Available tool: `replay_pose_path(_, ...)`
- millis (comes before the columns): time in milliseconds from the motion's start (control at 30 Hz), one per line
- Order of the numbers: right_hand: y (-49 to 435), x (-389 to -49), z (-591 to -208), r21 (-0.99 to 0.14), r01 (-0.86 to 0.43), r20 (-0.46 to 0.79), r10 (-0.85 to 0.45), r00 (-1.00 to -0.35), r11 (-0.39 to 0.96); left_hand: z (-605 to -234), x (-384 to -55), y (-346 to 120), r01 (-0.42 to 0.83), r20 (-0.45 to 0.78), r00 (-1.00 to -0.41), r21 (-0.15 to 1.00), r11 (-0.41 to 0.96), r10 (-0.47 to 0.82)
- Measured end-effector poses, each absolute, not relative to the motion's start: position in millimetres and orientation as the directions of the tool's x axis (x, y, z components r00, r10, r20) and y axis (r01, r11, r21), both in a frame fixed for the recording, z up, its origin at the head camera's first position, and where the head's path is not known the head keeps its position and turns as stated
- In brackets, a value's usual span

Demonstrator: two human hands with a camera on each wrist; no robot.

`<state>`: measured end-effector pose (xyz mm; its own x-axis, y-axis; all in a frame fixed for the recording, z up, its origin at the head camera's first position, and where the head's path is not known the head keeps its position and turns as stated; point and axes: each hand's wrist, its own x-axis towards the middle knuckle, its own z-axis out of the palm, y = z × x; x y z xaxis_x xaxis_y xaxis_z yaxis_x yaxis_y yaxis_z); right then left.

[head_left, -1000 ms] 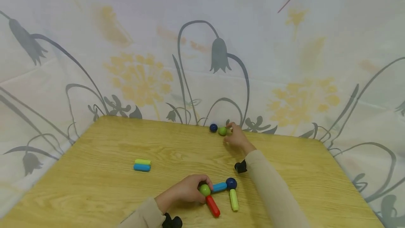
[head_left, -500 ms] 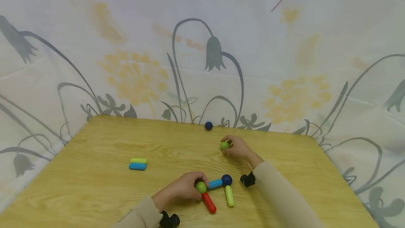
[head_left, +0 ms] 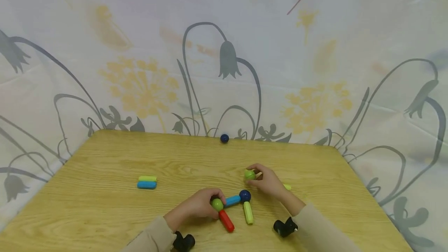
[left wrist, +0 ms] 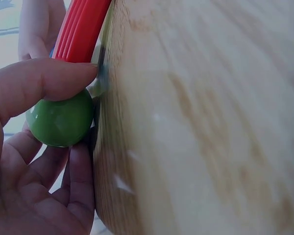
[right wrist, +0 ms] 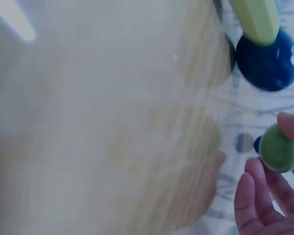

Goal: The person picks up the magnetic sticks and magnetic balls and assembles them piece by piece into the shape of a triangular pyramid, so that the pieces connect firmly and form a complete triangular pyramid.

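At the left, well apart from my hands, a loose yellow stick (head_left: 147,179) lies alongside a loose blue stick (head_left: 146,185), both running left to right. Next comes my left hand (head_left: 201,204), thumb and fingers curled round the near green ball (head_left: 217,204). A red stick (head_left: 226,221) points from that ball toward the near right. At the far edge of the table (head_left: 189,154) sits a lone blue ball (head_left: 224,138). A joining blue stick (head_left: 232,200) stretches rightward, slightly far, from the near green ball to a corner blue ball (head_left: 245,196), and from there a hanging yellow stick (head_left: 248,213) points near. Just to the far side of that corner, I pinch the other green ball (head_left: 250,175) in my right hand (head_left: 269,182), the hand nearer the corner. Rightmost, a half-hidden yellow stick (head_left: 287,186) peeks out past it; I can't tell whether they touch.
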<state>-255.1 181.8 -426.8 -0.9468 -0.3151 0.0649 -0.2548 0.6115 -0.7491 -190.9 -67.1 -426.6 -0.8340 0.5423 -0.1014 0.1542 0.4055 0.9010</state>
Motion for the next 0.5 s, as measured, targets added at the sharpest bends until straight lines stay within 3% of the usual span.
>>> replay_pose_path(167, 186, -237, -422, -0.761, -0.275, 0.101, -0.312, -0.945, 0.588, -425, -192, -66, 0.148, -0.104, -0.832, 0.905, 0.399, 0.544)
replay_pose_path(500, 193, -197, -418, -0.887, -0.281, 0.063, -0.508, -0.859, 0.366, -426, -192, -67, 0.152, -0.109, -0.826, 0.902, 0.405, 0.553)
